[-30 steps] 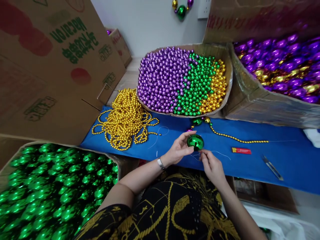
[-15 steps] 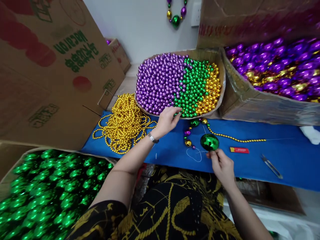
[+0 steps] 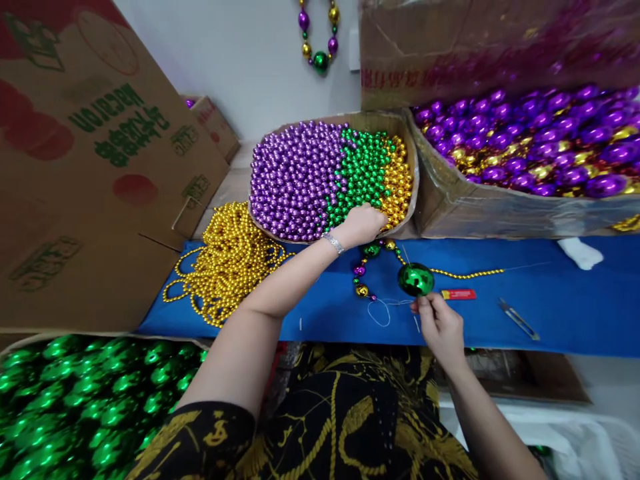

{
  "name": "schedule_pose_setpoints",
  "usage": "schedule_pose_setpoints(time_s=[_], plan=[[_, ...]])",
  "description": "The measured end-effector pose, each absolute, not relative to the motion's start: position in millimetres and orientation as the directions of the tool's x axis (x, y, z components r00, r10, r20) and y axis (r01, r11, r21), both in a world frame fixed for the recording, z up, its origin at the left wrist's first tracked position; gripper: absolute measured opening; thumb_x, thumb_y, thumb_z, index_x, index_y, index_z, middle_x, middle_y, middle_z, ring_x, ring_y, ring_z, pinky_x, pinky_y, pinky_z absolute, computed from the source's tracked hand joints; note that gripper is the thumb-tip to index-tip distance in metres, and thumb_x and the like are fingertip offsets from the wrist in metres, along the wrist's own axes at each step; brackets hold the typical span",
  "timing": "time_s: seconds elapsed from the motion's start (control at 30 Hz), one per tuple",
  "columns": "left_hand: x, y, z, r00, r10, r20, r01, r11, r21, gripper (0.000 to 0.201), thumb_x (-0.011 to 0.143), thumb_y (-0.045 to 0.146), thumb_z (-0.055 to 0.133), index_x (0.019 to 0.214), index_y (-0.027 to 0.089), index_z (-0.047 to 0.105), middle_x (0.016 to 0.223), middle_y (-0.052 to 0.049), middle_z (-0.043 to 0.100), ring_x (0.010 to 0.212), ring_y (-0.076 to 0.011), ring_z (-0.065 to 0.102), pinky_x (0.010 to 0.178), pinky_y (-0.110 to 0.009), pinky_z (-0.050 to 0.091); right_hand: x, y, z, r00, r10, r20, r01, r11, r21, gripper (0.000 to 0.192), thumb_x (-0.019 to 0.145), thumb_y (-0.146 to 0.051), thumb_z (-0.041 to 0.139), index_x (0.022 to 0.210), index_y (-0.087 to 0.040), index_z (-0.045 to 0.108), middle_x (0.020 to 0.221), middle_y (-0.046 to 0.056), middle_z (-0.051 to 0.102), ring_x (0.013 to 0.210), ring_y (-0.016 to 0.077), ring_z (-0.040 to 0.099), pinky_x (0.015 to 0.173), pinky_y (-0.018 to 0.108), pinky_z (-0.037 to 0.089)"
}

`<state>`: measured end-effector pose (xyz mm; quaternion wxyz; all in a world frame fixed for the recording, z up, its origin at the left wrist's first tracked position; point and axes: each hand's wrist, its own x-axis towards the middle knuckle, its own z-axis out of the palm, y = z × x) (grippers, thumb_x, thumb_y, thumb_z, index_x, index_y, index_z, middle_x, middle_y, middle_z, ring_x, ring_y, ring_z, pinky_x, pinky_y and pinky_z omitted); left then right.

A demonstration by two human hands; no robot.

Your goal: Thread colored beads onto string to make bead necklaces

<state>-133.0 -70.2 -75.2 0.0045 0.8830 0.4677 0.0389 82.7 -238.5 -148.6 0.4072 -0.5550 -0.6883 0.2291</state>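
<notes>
My left hand (image 3: 364,224) reaches into the box of small beads (image 3: 297,177), its bent fingertips among the gold beads (image 3: 399,177) at the right end. What it pinches, if anything, is hidden. Below it, my right hand (image 3: 440,330) pinches the underside of a large shiny green bead (image 3: 416,279). A thin straight needle-like piece sticks up above that bead. From near the fingers a pale thread (image 3: 379,313) loops left to a short strand of mixed beads (image 3: 359,270). A string of small gold beads (image 3: 467,274) runs right behind the green bead.
A heap of gold bead strings (image 3: 233,267) lies left on the blue cloth (image 3: 320,300). Right are a red packet (image 3: 461,294) and a cutter knife (image 3: 519,319). Boxes of large green beads (image 3: 100,400) and purple beads (image 3: 550,147) flank me. A finished necklace (image 3: 320,62) hangs on the wall.
My left hand has moved right, from the front edge by the green small beads to the gold ones. My right hand still holds the large green bead. The view has shifted slightly right.
</notes>
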Motion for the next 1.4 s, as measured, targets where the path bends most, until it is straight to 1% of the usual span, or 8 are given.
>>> schedule_pose_setpoints(time_s=[0.2, 0.47, 0.7, 1.0, 1.13, 1.23, 1.33, 1.4], plan=[[-119.1, -70.1, -71.8, 0.543, 0.84, 0.005, 0.836, -0.539, -0.101, 0.032, 0.089, 0.005, 0.041, 0.102, 0.014, 0.069, 0.094, -0.016, 0.069, 0.094, -0.0279, 0.058, 0.068, -0.031, 0.038, 84.7, -242.9, -147.4, -0.044, 0.961, 0.274, 0.561, 0.25, -0.789, 0.026, 0.098, -0.039, 0.045, 0.084, -0.022, 0.059, 0.072, 0.003, 0.07, 0.066, 0.0163, 0.069, 0.063, 0.026, 0.053], [-129.3, -77.1, -82.1, 0.571, 0.819, 0.05, 0.818, -0.563, -0.12, 0.031, 0.092, 0.009, 0.04, 0.099, 0.012, 0.07, 0.104, -0.019, 0.066, 0.1, -0.0314, 0.053, 0.071, -0.036, 0.038, 85.0, -241.7, -153.8, -0.06, 0.957, 0.283, 0.561, 0.267, -0.783, 0.023, 0.098, -0.037, 0.045, 0.088, -0.022, 0.059, 0.072, 0.002, 0.07, 0.066, 0.016, 0.068, 0.064, 0.026, 0.051], [-136.2, -72.0, -75.0, 0.622, 0.783, 0.003, 0.771, -0.612, -0.176, 0.03, 0.089, 0.006, 0.042, 0.089, 0.013, 0.072, 0.092, -0.017, 0.069, 0.099, -0.0312, 0.052, 0.071, -0.036, 0.035, 82.5, -243.9, -153.8, -0.049, 0.957, 0.287, 0.558, 0.264, -0.787, 0.025, 0.098, -0.039, 0.044, 0.087, -0.022, 0.059, 0.073, 0.003, 0.069, 0.066, 0.0163, 0.068, 0.064, 0.026, 0.052], [-130.8, -65.4, -77.3, 0.624, 0.781, -0.043, 0.766, -0.621, -0.165, 0.032, 0.09, 0.006, 0.041, 0.101, 0.011, 0.07, 0.091, -0.018, 0.069, 0.102, -0.0302, 0.055, 0.075, -0.036, 0.038, 82.9, -244.5, -150.3, -0.065, 0.958, 0.281, 0.58, 0.265, -0.77, 0.025, 0.098, -0.039, 0.045, 0.087, -0.022, 0.058, 0.073, 0.003, 0.07, 0.068, 0.0161, 0.068, 0.066, 0.026, 0.05], [-142.8, -64.0, -72.3, 0.571, 0.818, 0.07, 0.817, -0.575, 0.048, 0.027, 0.085, 0.008, 0.051, 0.105, 0.013, 0.069, 0.093, -0.014, 0.068, 0.106, -0.03, 0.054, 0.076, -0.036, 0.041, 78.8, -245.9, -155.1, -0.078, 0.96, 0.27, 0.584, 0.263, -0.768, 0.024, 0.098, -0.039, 0.046, 0.088, -0.022, 0.058, 0.073, 0.002, 0.07, 0.067, 0.0166, 0.068, 0.066, 0.027, 0.05], [-153.2, -80.1, -66.1, 0.435, 0.874, 0.217, 0.747, -0.485, 0.455, 0.023, 0.087, 0.017, 0.056, 0.106, 0.014, 0.068, 0.092, -0.01, 0.067, 0.097, -0.0232, 0.058, 0.077, -0.033, 0.044, 74.6, -246.7, -154.1, -0.105, 0.947, 0.304, 0.59, 0.305, -0.748, 0.021, 0.097, -0.035, 0.046, 0.087, -0.022, 0.059, 0.071, 0.002, 0.07, 0.066, 0.0158, 0.068, 0.065, 0.025, 0.05], [-160.8, -110.3, -70.6, 0.248, 0.95, 0.188, 0.352, -0.269, 0.897, 0.027, 0.092, 0.028, 0.052, 0.112, 0.015, 0.064, 0.093, -0.008, 0.067, 0.085, -0.0155, 0.061, 0.067, -0.028, 0.045, 71.7, -246.0, -149.0, -0.141, 0.928, 0.346, 0.61, 0.357, -0.708, 0.02, 0.098, -0.032, 0.046, 0.089, -0.022, 0.06, 0.07, 0.001, 0.069, 0.064, 0.0154, 0.067, 0.064, 0.025, 0.05], [-164.0, -131.7, -79.4, 0.201, 0.978, 0.052, 0.017, -0.056, 0.998, 0.027, 0.092, 0.033, 0.053, 0.111, 0.017, 0.062, 0.092, -0.007, 0.066, 0.082, -0.0134, 0.062, 0.06, -0.024, 0.044, 70.8, -244.9, -145.2, -0.166, 0.91, 0.379, 0.631, 0.394, -0.669, 0.02, 0.098, -0.03, 0.045, 0.089, -0.021, 0.061, 0.07, 0.002, 0.068, 0.064, 0.0152, 0.066, 0.064, 0.025, 0.05]])
